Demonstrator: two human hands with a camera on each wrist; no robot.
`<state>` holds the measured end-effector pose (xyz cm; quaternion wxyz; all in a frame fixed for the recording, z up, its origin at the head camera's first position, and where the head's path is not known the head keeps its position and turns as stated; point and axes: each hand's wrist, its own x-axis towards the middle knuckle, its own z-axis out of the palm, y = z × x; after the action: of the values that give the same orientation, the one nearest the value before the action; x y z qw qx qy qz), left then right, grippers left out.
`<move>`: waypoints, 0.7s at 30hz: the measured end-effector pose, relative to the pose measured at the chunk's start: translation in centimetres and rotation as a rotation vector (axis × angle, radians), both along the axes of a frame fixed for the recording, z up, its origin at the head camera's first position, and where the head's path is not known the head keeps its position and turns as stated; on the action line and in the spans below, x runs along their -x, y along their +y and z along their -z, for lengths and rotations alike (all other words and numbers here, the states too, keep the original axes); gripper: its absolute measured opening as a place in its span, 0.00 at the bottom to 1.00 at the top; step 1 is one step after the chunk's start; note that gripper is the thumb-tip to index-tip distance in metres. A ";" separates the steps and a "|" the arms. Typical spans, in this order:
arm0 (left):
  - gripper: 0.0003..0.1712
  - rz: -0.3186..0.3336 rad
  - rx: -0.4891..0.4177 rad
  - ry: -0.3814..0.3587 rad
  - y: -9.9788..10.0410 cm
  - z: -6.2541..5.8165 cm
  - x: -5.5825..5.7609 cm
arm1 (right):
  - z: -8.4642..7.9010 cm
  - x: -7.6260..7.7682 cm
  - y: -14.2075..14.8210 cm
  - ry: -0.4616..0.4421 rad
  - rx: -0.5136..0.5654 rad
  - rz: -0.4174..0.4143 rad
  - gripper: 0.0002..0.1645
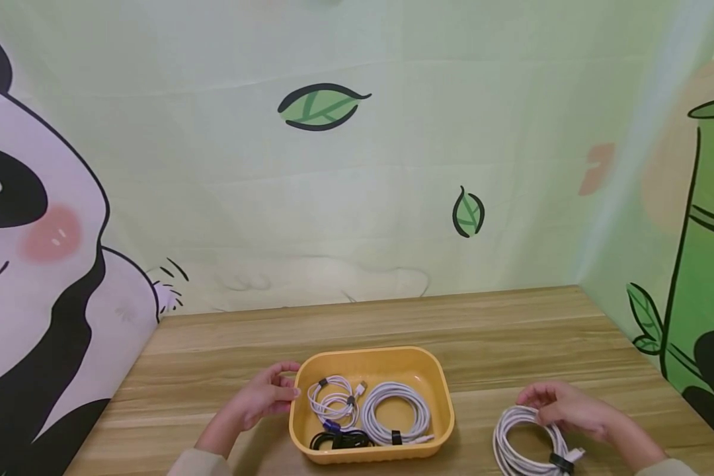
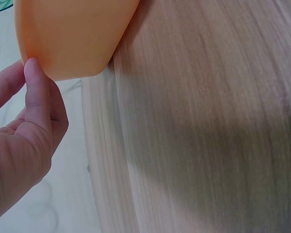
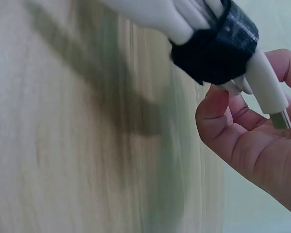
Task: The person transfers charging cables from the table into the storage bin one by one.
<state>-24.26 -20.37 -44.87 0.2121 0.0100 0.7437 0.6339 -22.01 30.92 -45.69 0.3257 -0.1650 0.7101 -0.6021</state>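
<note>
A yellow plastic bin (image 1: 365,453) stands on the table, holding two coiled white cables, one small (image 1: 336,402) and one larger (image 1: 421,403), plus a black cable (image 1: 340,441). At its left end, my left hand (image 1: 268,395) pinches the rim; in the left wrist view the thumb (image 2: 37,92) lies against the bin's outer wall (image 2: 77,36). To the right of the bin, my right hand (image 1: 574,408) holds a coiled white cable (image 1: 502,439) upright-tilted by its upper part. A black strap (image 3: 218,48) binds this coil beside its metal-tipped connector (image 3: 266,82).
The wooden table (image 1: 232,344) reaches back to a pale green backdrop (image 1: 214,165) printed with leaves. A printed panda (image 1: 30,218) is on the left side and green bamboo (image 1: 711,264) on the right.
</note>
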 end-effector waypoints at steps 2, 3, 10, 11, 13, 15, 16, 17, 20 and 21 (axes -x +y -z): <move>0.31 0.004 -0.002 -0.001 0.0 0.0 0.0 | 0.0 0.0 0.0 -0.001 0.007 0.007 0.17; 0.31 0.005 -0.003 -0.002 0.0 0.0 0.0 | 0.0 0.0 0.0 -0.004 0.011 0.010 0.17; 0.30 0.001 0.002 -0.008 0.0 -0.2 0.0 | 0.0 0.1 -0.1 -0.012 0.056 0.025 0.18; 0.30 0.001 0.003 -0.008 0.0 -0.2 0.0 | 0.0 0.1 -0.1 -0.013 0.062 0.026 0.18; 0.30 0.000 0.003 -0.009 0.0 -0.2 0.0 | 0.0 0.2 -0.2 -0.015 0.074 0.028 0.18; 0.30 -0.001 0.003 -0.011 0.1 -0.2 0.0 | 0.0 0.2 -0.3 -0.018 0.087 0.037 0.18; 0.30 -0.001 0.004 -0.011 0.0 -0.2 0.0 | 0.0 0.2 -0.4 -0.020 0.092 0.042 0.18; 0.30 -0.001 0.003 -0.011 0.0 -0.1 0.0 | 0.0 0.2 -0.5 -0.025 0.090 0.051 0.18; 0.31 -0.002 0.003 -0.011 0.0 -0.1 0.0 | 0.0 0.1 -0.6 -0.037 0.100 0.078 0.17; 0.31 -0.003 0.004 -0.011 0.0 -0.1 0.0 | 0.0 0.1 -0.7 -0.039 0.101 0.084 0.17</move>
<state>-24.28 -20.34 -44.76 0.2152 0.0052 0.7438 0.6328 -22.14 30.26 -45.72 0.3051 -0.1394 0.6786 -0.6534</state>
